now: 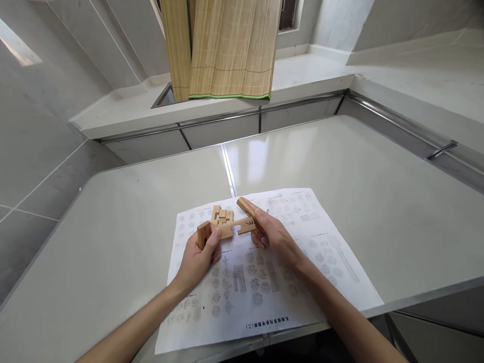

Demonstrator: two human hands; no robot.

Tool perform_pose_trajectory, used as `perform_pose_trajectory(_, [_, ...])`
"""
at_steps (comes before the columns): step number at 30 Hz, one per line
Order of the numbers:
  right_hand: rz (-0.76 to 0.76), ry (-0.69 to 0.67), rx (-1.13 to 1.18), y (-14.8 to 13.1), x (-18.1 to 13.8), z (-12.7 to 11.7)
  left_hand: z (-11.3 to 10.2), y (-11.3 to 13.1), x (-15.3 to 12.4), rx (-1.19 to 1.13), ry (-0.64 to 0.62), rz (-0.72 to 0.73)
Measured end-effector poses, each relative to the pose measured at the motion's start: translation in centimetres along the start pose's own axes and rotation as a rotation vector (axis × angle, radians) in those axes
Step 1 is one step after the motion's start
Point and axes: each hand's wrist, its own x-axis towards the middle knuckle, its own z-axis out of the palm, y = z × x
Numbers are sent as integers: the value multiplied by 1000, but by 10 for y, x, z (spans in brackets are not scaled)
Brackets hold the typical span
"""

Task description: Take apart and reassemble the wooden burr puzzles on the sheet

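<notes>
My left hand (199, 254) is closed around a notched wooden puzzle block (204, 233), held above a printed instruction sheet (264, 282). My right hand (274, 233) pinches a long notched wooden bar (238, 228) that reaches across to the left hand's block, and a second wooden stick (245, 204) rests against its fingers. Just behind the hands, several loose wooden puzzle pieces (222, 216) lie in a small heap on the sheet.
The white table (359, 201) has a seam (228, 169) down its middle and a near edge just below the sheet. A rolled bamboo mat (227, 48) leans on the ledge behind. Grey tiled floor (34, 166) lies to the left.
</notes>
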Motion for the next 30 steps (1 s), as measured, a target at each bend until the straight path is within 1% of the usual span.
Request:
perform_pose_trajectory(7, [-55,-49,-98,6,-1,2,-1,0,2,-45,58,25])
perform_pose_trajectory(10, [-82,-92,-148,8,-2,2,0,0,3,-61,52,22])
perform_pose_trajectory(13, [-113,-107,-175,9,-3,2,2,3,2,-63,38,10])
perform_pose_trajectory(18, [-157,-94,-189,10,-3,5,2,2,1,14,-1,1])
perform_pose_trajectory(23, [-177,-88,-297,11,-4,4,-1,-1,1,47,-50,5])
perform_pose_trajectory(30, [-227,-47,-463,17,-4,3,-2,-1,1,98,-80,-4])
